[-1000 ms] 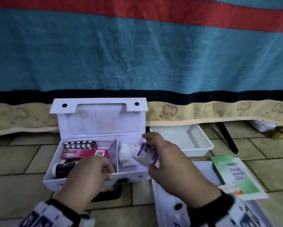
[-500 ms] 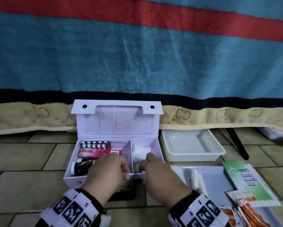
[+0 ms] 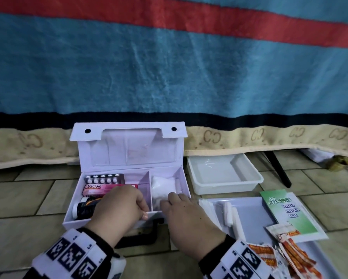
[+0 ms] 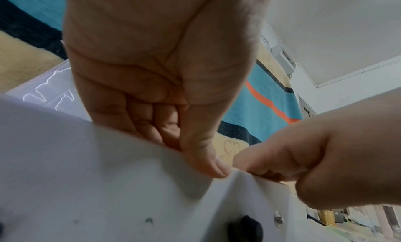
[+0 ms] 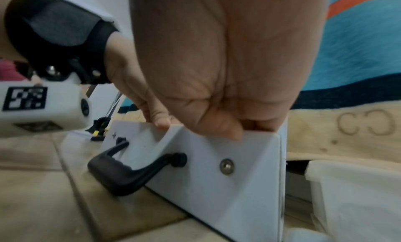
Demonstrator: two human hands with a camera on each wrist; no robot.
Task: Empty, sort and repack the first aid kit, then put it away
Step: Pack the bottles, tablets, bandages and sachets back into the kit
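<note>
The white first aid kit [image 3: 126,150] stands open on the tiled floor, lid upright. Its left compartment holds a blister pack [image 3: 103,179], a pink Bacidin box [image 3: 100,188] and a dark bottle [image 3: 84,207]. A white cotton wad [image 3: 163,185] lies in the right compartment. My left hand [image 3: 118,206] grips the front wall, thumb [image 4: 212,168] on the rim, fingers inside. My right hand [image 3: 185,214] grips the same wall at the right compartment, thumb [image 5: 228,130] outside, fingers hidden inside. The black handle [image 5: 121,172] hangs below.
An empty white tray [image 3: 223,174] sits right of the kit. Nearer me, a grey tray [image 3: 253,214] holds white rolls [image 3: 229,214]; a green booklet [image 3: 285,210] and orange sachets [image 3: 289,252] lie at its right. A striped blanket [image 3: 169,67] hangs behind.
My right hand brought a white bottle down into the right compartment and now holds the front wall; the bottle is out of sight. The left hand stayed on the wall.
</note>
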